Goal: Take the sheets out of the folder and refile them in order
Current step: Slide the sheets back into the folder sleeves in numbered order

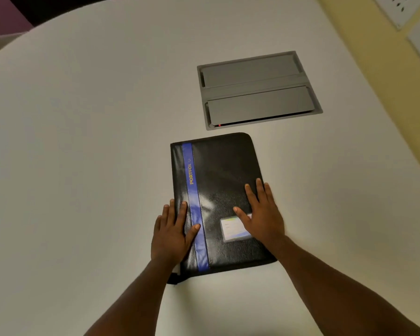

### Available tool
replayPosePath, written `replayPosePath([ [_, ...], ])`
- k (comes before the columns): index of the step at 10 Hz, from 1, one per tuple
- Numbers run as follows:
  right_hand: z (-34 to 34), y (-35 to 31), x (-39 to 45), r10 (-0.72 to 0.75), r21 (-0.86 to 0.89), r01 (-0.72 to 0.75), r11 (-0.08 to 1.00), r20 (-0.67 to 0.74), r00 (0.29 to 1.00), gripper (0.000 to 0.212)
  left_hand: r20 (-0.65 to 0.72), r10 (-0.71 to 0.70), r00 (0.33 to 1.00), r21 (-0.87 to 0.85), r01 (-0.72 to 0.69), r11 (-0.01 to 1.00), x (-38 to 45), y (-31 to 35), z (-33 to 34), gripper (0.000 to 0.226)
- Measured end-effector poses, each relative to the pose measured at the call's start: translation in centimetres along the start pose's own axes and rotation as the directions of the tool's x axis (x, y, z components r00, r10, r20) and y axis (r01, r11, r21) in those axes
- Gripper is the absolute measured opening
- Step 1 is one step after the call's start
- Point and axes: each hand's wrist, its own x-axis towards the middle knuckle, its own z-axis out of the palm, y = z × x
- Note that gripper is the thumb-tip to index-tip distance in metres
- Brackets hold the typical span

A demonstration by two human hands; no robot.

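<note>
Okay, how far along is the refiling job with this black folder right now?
Nothing looks done yet: the black folder lies closed on the white table, and no sheets are in view. In hand: the left hand lies flat on its spine edge by the blue stripe, the right hand flat on the cover. Left: opening it, taking the sheets out, ordering and refiling them.

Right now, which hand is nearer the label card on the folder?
Right. The right hand lies flat overlapping the label card; the left hand rests near the folder's spine, across the blue stripe.
</note>
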Motion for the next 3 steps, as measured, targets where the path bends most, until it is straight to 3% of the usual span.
replayPosePath([
  [3, -1.7, -1.0, -0.2, 0.022, -0.086, -0.012, 0.996, 0.115, 0.993, 0.099, 0.157, 0.010, 0.987, -0.103, 0.006, 0.995, -0.3, 0.7, -2.5, 0.092],
])
